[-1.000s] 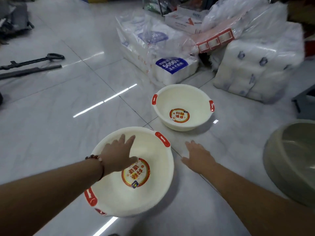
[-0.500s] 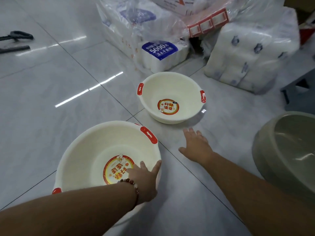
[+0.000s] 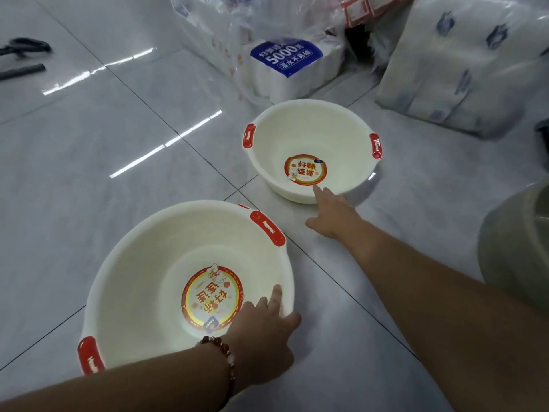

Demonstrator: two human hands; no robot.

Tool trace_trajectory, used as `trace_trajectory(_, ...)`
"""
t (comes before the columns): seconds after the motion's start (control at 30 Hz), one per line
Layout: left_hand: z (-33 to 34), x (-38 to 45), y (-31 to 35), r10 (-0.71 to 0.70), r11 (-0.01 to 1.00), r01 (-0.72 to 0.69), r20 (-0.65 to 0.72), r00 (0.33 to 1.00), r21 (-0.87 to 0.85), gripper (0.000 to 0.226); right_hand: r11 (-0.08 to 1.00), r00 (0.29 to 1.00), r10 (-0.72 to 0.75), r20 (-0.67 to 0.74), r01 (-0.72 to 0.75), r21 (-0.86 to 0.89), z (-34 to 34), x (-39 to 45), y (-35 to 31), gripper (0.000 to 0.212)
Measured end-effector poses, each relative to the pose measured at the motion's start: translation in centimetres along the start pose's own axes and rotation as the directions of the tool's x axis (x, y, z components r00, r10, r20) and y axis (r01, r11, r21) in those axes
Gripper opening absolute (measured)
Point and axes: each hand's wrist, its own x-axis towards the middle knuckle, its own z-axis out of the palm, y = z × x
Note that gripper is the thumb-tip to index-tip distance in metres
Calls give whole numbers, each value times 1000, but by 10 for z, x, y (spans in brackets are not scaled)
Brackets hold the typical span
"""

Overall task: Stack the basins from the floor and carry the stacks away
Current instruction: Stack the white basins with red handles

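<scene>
A large cream basin (image 3: 142, 263) with red handles and a round red sticker sits on the floor at the lower left. My left hand (image 3: 264, 331) grips its near right rim, fingers inside and thumb outside. A smaller cream basin (image 3: 282, 129) of the same design stands farther off, right of centre. My right hand (image 3: 332, 212) reaches toward it with fingers spread, fingertips at its near rim, holding nothing. A grey-green basin (image 3: 511, 257) is cut off by the right edge.
Wrapped packs of tissue paper (image 3: 282, 55) and a large bale of paper rolls (image 3: 475, 63) stand behind the small basin. Black tool handles (image 3: 23, 55) lie on the glossy tiled floor (image 3: 89, 144) at the far left.
My right hand has stretched forward from the bare floor to the small basin's near rim. My left hand went from inside the large basin to gripping its near right rim.
</scene>
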Motion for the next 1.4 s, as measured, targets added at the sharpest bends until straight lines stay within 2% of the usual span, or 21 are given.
trace_trajectory(0.07,2,0,-4,27,998,-27,-4,1000,49,54,1000,1000,-13,-19,13,0,5,1,5,82)
trace_trajectory(0.2,6,3,-9,58,995,-57,-6,998,80,67,999,981,-5,-196,15,46,6,-1,9,52)
trace_trajectory(0.33,8,7,-8,56,996,-56,-3,998,70,70,962,939,223,-261,-169,212,10,-5,16,39)
trace_trajectory(0.4,6,7,-7,53,996,-53,7,999,67,71,906,883,376,-282,-286,313,11,-9,26,44)
trace_trajectory(0.43,5,8,-6,53,996,-53,15,999,67,71,845,850,464,-249,-340,413,9,-11,30,53)
trace_trajectory(0.47,4,8,-6,53,996,-54,25,998,68,71,735,819,552,-157,-389,556,7,-12,34,64)
trace_trajectory(0.5,3,8,-6,51,996,-53,33,998,68,71,542,781,624,-10,-424,726,3,-14,35,73)
trace_trajectory(0.53,3,8,-7,49,996,-52,39,998,67,70,262,743,646,173,-429,864,-2,-14,36,74)
trace_trajectory(0.57,2,7,-7,46,997,-48,42,998,66,70,-34,735,583,346,-404,914,-7,-14,35,68)
trace_trajectory(0.6,2,7,-7,42,997,-45,45,998,67,70,-251,758,465,457,-383,889,-11,-14,35,56)
trace_trajectory(0.63,1,7,-7,38,997,-42,50,998,69,71,-355,779,379,500,-376,856,-13,-14,34,44)
trace_trajectory(0.67,1,6,-7,35,997,-39,57,998,73,72,-376,790,335,513,-387,842,-15,-15,33,34)
trace_trajectory(0.77,-2,5,-8,48,995,-54,80,996,78,79,-346,789,298,537,-435,831,-20,-17,28,13)
trace_trajectory(0.93,-14,-2,-20,54,998,-50,82,995,-41,91,-409,729,369,576,-429,805,-41,-31,33,15)
trace_trajectory(1.03,-29,-10,-38,-1,979,-6,-34,999,-203,86,-444,724,367,585,-416,794,-56,-48,39,19)
trace_trajectory(1.1,-42,-14,-55,-119,928,64,-128,985,-368,84,-443,720,379,581,-410,797,-68,-62,40,21)
trace_trajectory(1.17,-56,-23,-72,-279,804,139,-161,947,-578,72,-390,735,389,556,-415,822,-81,-78,34,22)
trace_trajectory(1.27,-80,-48,-95,-456,489,130,-126,881,-862,68,-280,766,401,502,-420,864,-95,-103,16,19)
trace_trajectory(1.33,-92,-70,-104,-500,284,101,-57,864,-953,63,-257,787,388,480,-407,876,-100,-122,2,14)
trace_trajectory(1.4,-97,-94,-108,-501,119,68,-1,865,-991,56,-241,810,361,462,-398,885,-106,-145,-14,13)
